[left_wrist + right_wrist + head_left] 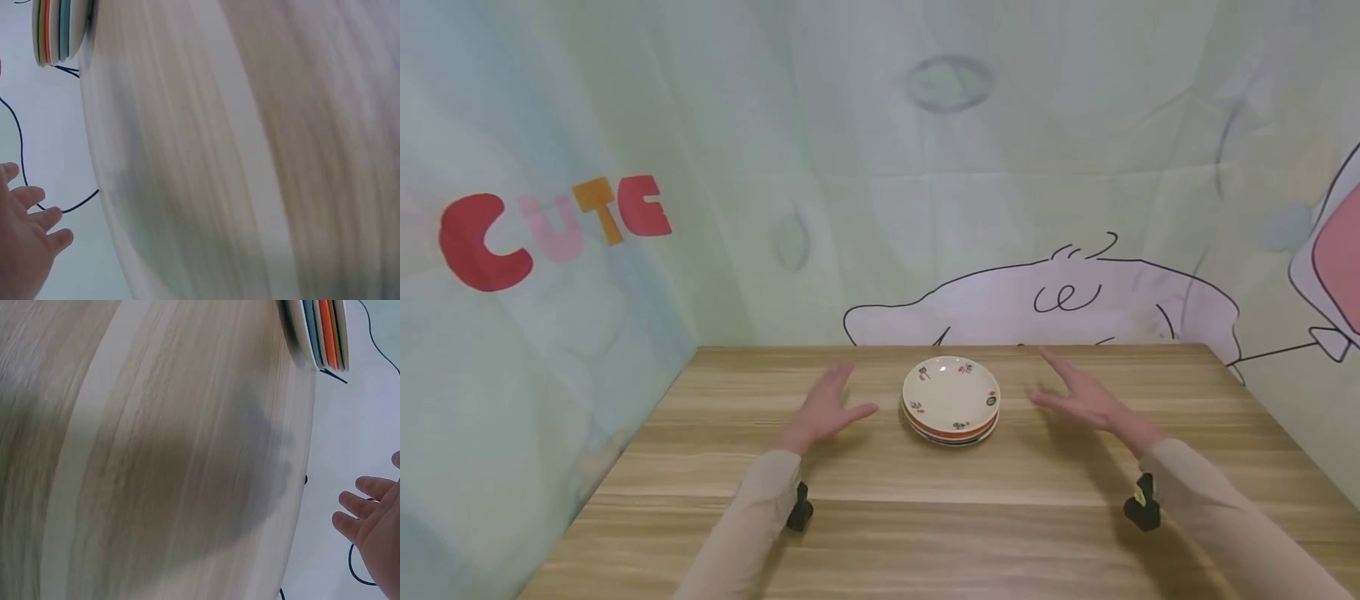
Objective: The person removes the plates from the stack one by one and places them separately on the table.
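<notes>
Two hands of mine face each other with nothing between the fingers of either: on the left hand (823, 408) the fingers are straight and the thumb spread away, and the right hand (1084, 402) mirrors it. Neither touches anything; the right one casts a shadow on the wood, so I judge it raised.

Midway between them sits the stack of plates (951, 398), to the right of my left hand and to the left of my right. My thumbs come nearest its rims, each with a small gap, and I cannot say firmly that one hand is nearer. Being round, the stack has no long axis across the table; its plates lie flat, one on another, with orange and teal edges showing below the cream top plate.

Past my wrists come pale sleeves (737, 521) and two black devices (800, 508). Under everything is the wooden table (940, 542), the plates near its far edge, and behind hangs a pale printed cloth (820, 125) with CUTE in coloured letters (486, 242).
</notes>
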Available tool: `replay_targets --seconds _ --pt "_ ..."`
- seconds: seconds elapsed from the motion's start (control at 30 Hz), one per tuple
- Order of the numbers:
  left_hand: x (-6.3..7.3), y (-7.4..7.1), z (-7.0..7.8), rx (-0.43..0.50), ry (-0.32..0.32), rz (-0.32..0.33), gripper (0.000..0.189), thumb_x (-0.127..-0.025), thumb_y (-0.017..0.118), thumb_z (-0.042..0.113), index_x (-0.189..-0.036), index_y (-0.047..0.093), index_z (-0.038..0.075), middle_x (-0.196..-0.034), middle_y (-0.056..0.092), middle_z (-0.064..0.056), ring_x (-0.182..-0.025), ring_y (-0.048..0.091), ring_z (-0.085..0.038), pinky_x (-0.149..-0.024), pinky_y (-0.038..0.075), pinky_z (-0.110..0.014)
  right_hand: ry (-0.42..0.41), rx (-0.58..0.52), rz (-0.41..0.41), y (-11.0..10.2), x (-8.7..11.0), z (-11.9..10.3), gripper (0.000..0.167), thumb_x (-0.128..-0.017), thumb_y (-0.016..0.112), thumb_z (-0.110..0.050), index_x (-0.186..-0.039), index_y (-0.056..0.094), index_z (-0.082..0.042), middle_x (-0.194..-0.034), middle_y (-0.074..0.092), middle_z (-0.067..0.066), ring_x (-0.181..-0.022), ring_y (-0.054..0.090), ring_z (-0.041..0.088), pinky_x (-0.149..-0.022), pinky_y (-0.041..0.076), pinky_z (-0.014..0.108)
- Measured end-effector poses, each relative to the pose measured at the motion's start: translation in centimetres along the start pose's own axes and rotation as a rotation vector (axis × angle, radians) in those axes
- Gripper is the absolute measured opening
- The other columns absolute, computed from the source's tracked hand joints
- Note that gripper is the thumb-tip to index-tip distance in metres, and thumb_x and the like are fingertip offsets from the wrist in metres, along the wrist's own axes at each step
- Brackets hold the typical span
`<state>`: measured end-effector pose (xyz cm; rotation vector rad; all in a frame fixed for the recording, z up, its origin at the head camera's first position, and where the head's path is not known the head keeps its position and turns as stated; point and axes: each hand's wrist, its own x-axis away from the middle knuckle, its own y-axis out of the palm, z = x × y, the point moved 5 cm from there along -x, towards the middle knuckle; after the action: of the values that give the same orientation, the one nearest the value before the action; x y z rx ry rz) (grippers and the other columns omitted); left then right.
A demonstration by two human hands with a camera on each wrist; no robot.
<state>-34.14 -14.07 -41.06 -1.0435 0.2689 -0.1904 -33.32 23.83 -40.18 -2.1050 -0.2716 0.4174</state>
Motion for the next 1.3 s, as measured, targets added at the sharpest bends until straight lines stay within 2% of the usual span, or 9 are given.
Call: replay_targets --seconds 0.23,0.37,0.53,0.8,1.1,1.3 --pt "-0.5 1.0 1.0 0.123 -0.038 0.008 0.087 -0.078 0.067 0.041 -0.143 0.023 0.003 -0.146 0.026 -0.016 -0.132 0.027 -0.033 -0.109 0.023 -0.046 0.032 -0.07 0.003 0.9 -0.3 -0.6 0.084 -0.083 0.06 -0.043 -0.144 0.017 -0.004 -0.143 0.027 0.025 -0.122 0.035 0.046 -0.097 0.028 0.064" --pt "-0.7 1.4 1.4 0.158 -0.077 0.003 0.089 -0.075 0.07 0.043 -0.143 0.024 0.008 -0.145 0.03 -0.014 -0.129 0.033 -0.033 -0.106 0.029 -0.046 0.041 -0.117 0.001 1.5 -0.5 -1.0 0.083 -0.082 0.061 -0.042 -0.142 0.023 0.0 -0.138 0.034 0.026 -0.12 0.038 0.045 -0.096 0.032 0.062" --pt "-0.9 1.9 2.0 0.212 -0.089 -0.004 0.092 -0.072 0.072 0.044 -0.143 0.025 0.009 -0.143 0.034 -0.014 -0.123 0.041 -0.033 -0.102 0.035 -0.047 0.044 -0.166 -0.01 2.7 -1.0 -1.4 0.078 -0.083 0.063 -0.037 -0.14 0.027 0.001 -0.136 0.038 0.025 -0.118 0.042 0.044 -0.095 0.035 0.059" --pt "-1.1 2.9 3.1 0.357 -0.091 -0.025 0.094 -0.07 0.076 0.04 -0.143 0.026 0.01 -0.145 0.031 -0.012 -0.123 0.043 -0.031 -0.101 0.037 -0.046 0.047 -0.218 -0.007 3.8 -1.3 -2.0 0.077 -0.082 0.065 -0.034 -0.138 0.029 0.004 -0.133 0.04 0.027 -0.114 0.045 0.044 -0.093 0.04 0.056" --pt "-1.1 4.3 3.8 0.448 -0.096 -0.068 0.096 -0.069 0.077 0.039 -0.143 0.025 0.009 -0.145 0.03 -0.012 -0.124 0.041 -0.031 -0.101 0.037 -0.044 0.054 -0.265 -0.009 4.9 -1.8 -2.5 0.076 -0.079 0.067 -0.034 -0.136 0.033 0.005 -0.134 0.039 0.026 -0.112 0.047 0.041 -0.093 0.042 0.051" --pt "-1.2 4.9 4.2 0.463 -0.082 -0.086 0.098 -0.068 0.077 0.041 -0.144 0.023 0.009 -0.145 0.029 -0.014 -0.123 0.043 -0.03 -0.101 0.037 -0.043 0.054 -0.264 -0.005 5.3 -2.2 -3.0 0.076 -0.078 0.069 -0.032 -0.135 0.035 0.005 -0.133 0.04 0.026 -0.111 0.048 0.04 -0.092 0.044 0.049"
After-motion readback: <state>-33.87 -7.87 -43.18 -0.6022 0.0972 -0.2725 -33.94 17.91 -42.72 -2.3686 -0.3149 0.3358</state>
